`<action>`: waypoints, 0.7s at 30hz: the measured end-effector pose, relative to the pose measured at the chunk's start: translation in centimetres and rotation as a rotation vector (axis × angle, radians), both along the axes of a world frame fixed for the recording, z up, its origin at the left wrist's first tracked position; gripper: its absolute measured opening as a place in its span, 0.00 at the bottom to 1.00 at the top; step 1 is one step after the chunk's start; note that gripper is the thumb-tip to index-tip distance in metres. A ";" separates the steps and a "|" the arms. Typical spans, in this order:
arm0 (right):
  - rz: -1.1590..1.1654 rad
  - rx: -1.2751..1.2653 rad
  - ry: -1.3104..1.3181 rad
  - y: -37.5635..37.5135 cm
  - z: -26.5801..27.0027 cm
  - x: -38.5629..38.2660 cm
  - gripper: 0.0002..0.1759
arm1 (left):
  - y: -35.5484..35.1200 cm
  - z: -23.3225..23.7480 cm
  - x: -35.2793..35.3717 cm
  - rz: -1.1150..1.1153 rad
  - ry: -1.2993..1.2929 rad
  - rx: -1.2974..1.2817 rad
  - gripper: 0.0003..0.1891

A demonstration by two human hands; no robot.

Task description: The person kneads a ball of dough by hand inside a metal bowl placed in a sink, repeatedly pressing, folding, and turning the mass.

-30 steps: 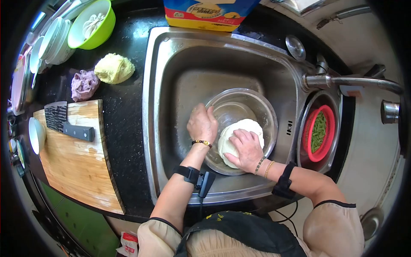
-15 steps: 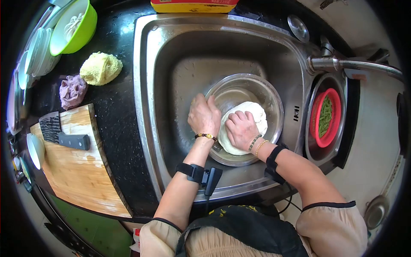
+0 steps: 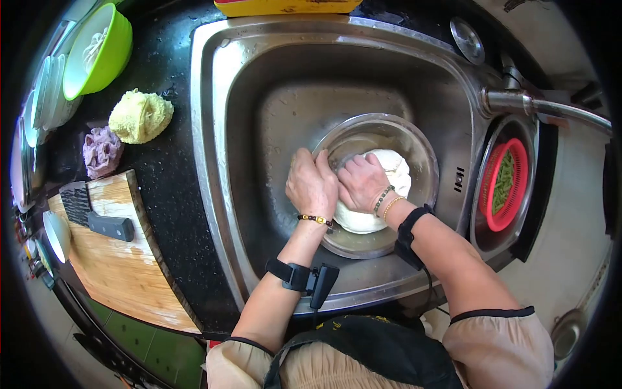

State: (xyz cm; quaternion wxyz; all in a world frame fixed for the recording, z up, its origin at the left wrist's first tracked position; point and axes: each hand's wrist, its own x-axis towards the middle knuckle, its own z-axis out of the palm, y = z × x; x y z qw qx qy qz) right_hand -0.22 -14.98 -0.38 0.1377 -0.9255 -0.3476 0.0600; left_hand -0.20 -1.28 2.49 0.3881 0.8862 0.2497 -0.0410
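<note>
A white lump of dough lies in a round metal bowl standing in the sink. My left hand grips the bowl's left rim, with the fingertips partly out of sight. Over the left part of the dough, my right hand presses in with curled fingers, its knuckles close beside my left hand. Part of the dough is hidden under that hand.
Around the bowl is the steel sink, with a faucet at right and a red basket of green pieces. On the left counter are yellow dough, purple dough, a green bowl, and a cleaver on a cutting board.
My right hand has shifted across the dough toward my left hand and the bowl's left side, and the dough's shape has altered. My left hand stays at the rim. The view has shifted slightly.
</note>
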 end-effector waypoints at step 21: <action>-0.606 0.159 0.110 -3.1 3.9 2.6 0.26 | 0.2 -0.6 -0.3 -0.049 0.056 0.044 0.15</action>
